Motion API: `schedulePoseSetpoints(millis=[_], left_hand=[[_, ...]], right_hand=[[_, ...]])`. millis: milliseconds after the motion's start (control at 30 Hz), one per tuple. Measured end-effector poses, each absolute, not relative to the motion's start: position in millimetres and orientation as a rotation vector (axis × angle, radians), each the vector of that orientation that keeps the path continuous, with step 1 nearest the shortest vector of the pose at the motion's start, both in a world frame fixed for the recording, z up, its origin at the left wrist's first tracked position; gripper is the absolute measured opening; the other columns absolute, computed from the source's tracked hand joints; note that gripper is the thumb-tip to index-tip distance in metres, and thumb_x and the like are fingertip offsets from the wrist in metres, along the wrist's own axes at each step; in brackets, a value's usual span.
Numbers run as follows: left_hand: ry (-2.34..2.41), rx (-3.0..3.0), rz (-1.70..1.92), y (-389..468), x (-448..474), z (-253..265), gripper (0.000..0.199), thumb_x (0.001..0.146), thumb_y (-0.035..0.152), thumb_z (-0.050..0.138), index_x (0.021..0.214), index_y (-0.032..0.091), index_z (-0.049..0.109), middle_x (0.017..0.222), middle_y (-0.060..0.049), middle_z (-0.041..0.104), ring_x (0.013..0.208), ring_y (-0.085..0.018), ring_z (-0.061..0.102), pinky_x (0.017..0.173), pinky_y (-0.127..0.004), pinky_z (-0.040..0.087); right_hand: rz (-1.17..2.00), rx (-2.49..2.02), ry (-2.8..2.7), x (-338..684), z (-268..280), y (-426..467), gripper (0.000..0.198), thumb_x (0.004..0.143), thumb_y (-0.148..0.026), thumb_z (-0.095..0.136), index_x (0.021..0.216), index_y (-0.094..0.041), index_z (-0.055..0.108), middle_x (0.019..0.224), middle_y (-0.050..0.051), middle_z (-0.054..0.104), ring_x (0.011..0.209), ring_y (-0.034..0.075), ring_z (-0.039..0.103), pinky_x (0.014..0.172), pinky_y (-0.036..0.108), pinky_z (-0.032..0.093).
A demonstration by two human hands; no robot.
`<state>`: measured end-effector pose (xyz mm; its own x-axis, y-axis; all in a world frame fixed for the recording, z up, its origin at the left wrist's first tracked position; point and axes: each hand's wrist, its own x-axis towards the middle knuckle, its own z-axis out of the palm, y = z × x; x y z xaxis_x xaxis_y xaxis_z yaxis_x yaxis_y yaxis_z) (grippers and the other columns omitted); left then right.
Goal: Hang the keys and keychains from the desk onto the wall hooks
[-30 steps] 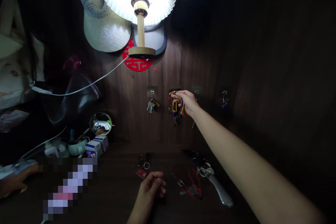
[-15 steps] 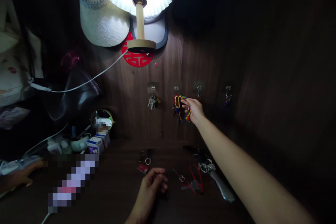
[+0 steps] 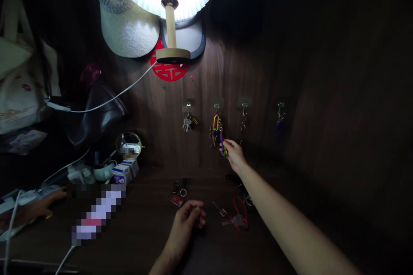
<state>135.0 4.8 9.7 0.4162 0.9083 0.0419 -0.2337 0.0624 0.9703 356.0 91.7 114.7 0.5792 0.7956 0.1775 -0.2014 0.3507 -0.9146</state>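
My right hand [image 3: 234, 154] reaches to the wall, its fingers closed on the lower end of a multicoloured braided cord [image 3: 221, 137]. The cord hangs with a yellow carabiner [image 3: 216, 123] and keys from the second hook [image 3: 216, 106]. Over the tabletop, my left hand [image 3: 189, 219] is loosely curled with its fingers a little apart, holding nothing visible. Near it lie a small red tag [image 3: 177, 200] with metal rings [image 3: 183, 192]. To its right are a red cord loop [image 3: 245, 210] and a small metal clasp [image 3: 222, 212]. My right forearm hides part of the things behind these.
Keys [image 3: 187, 123] hang on the left hook, a chain [image 3: 243, 126] on the third, and a blue-tipped item [image 3: 280, 124] on the right one. A lit lamp [image 3: 171, 25] stands out above, its white cable [image 3: 125, 90] running left. Boxes [image 3: 123, 172] and a round mirror [image 3: 129, 144] stand left.
My right hand has moved down and slightly left along the braided cord, which now hangs straighter below the hook. My left hand has hardly moved. The view has shifted slightly.
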Motion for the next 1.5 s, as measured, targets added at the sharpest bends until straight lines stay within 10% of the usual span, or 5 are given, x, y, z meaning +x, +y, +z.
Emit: schedulePoseSetpoints(millis=[800,1500], left_hand=[[0.770,1.275,1.043,-4,132,14,0.036,0.068,0.044,0.065,0.089,0.015,0.060,0.071,0.000,0.061,0.058,-0.009,0.054,0.055,-0.021,0.043],[0.799,1.336,1.057,-8,132,13,0.032,0.070,0.040,0.064,0.090,0.015,0.060,0.075,-0.001,0.062,0.062,-0.010,0.057,0.057,-0.021,0.046]], right_hand=[[0.719,-1.289,-0.897,374,34,-5,0.007,0.061,-0.018,0.063,0.068,-0.019,0.063,0.058,-0.005,0.062,0.045,0.008,0.056,0.042,0.017,0.041],[-0.026,-1.651,-1.818,340,0,-62,0.003,0.075,-0.023,0.056,0.073,-0.024,0.059,0.094,0.003,0.063,0.095,0.022,0.054,0.084,0.039,0.038]])
